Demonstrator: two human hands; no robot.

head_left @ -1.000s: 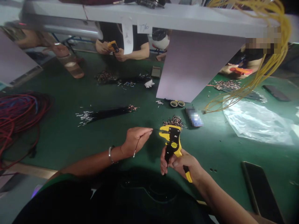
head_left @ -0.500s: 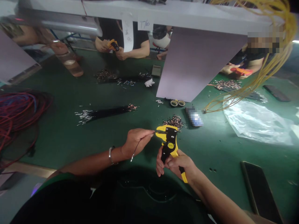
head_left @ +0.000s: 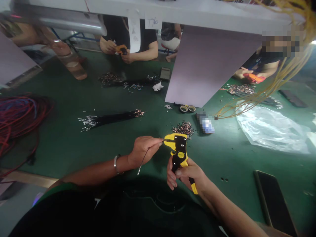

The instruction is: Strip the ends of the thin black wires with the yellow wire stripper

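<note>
Left grip [head_left: 145, 149] pinched tight on a thin black wire [head_left: 143, 159], one end right at the stripper's [head_left: 181, 148] mouth, and the right grip [head_left: 184, 172] is wrapped around that tool! Far beyond the left grip, a see-through bottle [head_left: 77, 69], contents too blurred to name; off right of the right grip, a clear plastic bag [head_left: 271, 131] sprawls across the counter [head_left: 222, 158].

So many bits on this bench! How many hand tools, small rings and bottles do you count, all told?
Hand tools: 3 (yellow-and-black tool in the wearer's right hand, orange tool, red-orange tool)
Small rings: 2 (left ring, right ring)
Bottle: 1
Total: 6
</note>
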